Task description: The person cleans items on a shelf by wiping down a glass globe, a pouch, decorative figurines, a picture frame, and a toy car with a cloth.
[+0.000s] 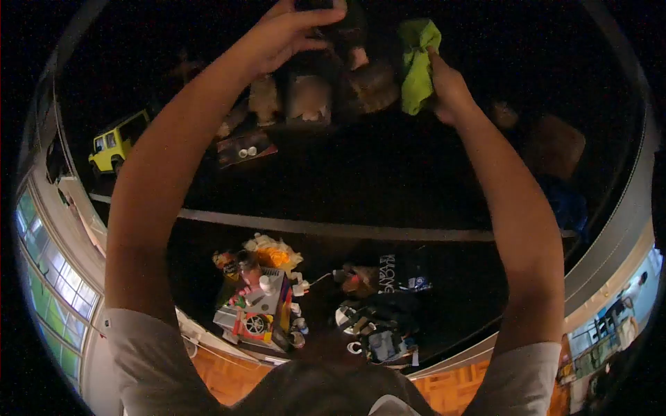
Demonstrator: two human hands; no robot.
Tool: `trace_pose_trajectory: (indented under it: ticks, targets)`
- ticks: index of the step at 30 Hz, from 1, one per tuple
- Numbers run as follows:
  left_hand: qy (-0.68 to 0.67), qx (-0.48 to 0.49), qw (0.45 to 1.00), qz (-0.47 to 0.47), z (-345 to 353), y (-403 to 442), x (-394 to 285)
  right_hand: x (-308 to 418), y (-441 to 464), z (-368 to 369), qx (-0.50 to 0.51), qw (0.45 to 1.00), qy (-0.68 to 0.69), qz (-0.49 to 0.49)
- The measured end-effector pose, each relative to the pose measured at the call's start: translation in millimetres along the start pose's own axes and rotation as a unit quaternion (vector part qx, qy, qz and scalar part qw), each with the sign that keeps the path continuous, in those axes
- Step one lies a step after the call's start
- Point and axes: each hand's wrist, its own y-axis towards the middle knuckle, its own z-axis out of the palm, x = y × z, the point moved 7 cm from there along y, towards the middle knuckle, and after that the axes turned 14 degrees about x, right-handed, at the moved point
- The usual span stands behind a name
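Note:
At the top edge of the view my left hand (290, 38) has its thumb and fingers closed around a dark object (318, 5), which is partly out of frame and too dark to name. My right hand (449, 87) grips a bunched lime-green cloth (419, 66) to the right of that object. Below the left hand, a small picture frame (309, 100) and a brownish figurine (264, 99) stand on a dark shelf (361, 180). A rounded brown item (373, 87) sits between the two hands, its kind unclear in the shadow.
A yellow toy jeep (114, 145) stands at the shelf's left, beyond my forearm. A flat dark piece with two white rounds (248, 152) lies nearer. Past the pale shelf edge (347, 229), a cluttered pile (257, 298) and dark bags (378, 326) sit lower down.

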Motion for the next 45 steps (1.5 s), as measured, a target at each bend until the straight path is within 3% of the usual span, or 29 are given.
trace_pose_trajectory:
  ticks: [2,8,14,17,19,21,24,26,28,29,31,33,37,40,42,45]
  targets:
    - [-0.034,-0.017,0.999,0.029,-3,-11,-6,0,-13,32,0.043,0.998,0.027,0.028]
    - [-0.077,-0.084,0.990,0.084,2,-38,-10,19,-16,68,0.138,0.984,0.111,-0.021]
    - [-0.106,-0.074,0.987,0.100,0,-49,-21,20,-36,79,0.161,0.985,0.064,0.017]
    - [-0.177,-0.053,0.980,0.074,15,-59,-37,30,-64,88,0.097,0.988,0.118,-0.033]
    - [-0.181,-0.058,0.980,0.060,20,-63,-41,40,-84,96,0.073,0.969,0.202,-0.119]
    - [-0.181,-0.010,0.978,0.103,37,-67,-61,47,-106,104,0.076,0.940,0.273,-0.188]
    - [-0.182,0.026,0.974,0.135,48,-90,-84,44,-134,126,0.084,0.922,0.338,-0.171]
    - [-0.157,-0.018,0.976,0.150,31,-113,-82,38,-148,146,0.103,0.907,0.362,-0.187]
    - [-0.114,-0.141,0.975,0.132,-10,-155,-77,32,-161,170,0.150,0.892,0.381,-0.191]
    - [-0.098,-0.215,0.966,0.105,-25,-183,-80,34,-174,183,0.102,0.905,0.361,-0.201]
    - [-0.120,-0.186,0.966,0.137,-26,-216,-101,27,-197,214,0.068,0.936,0.296,-0.176]
    - [-0.195,-0.021,0.963,0.186,-25,-265,-119,10,-213,247,0.116,0.936,0.301,-0.141]
    - [-0.127,-0.158,0.964,0.173,-32,-381,-118,-39,-241,320,0.210,0.902,0.372,-0.063]
    - [-0.061,-0.279,0.946,0.153,-28,-458,-110,-73,-254,351,0.250,0.890,0.376,0.066]
    - [-0.036,-0.451,0.890,0.050,-25,-496,-82,-122,-261,380,0.264,0.862,0.414,0.128]
    - [-0.111,-0.516,0.849,-0.025,3,-481,-70,-152,-267,406,0.278,0.784,0.521,0.193]
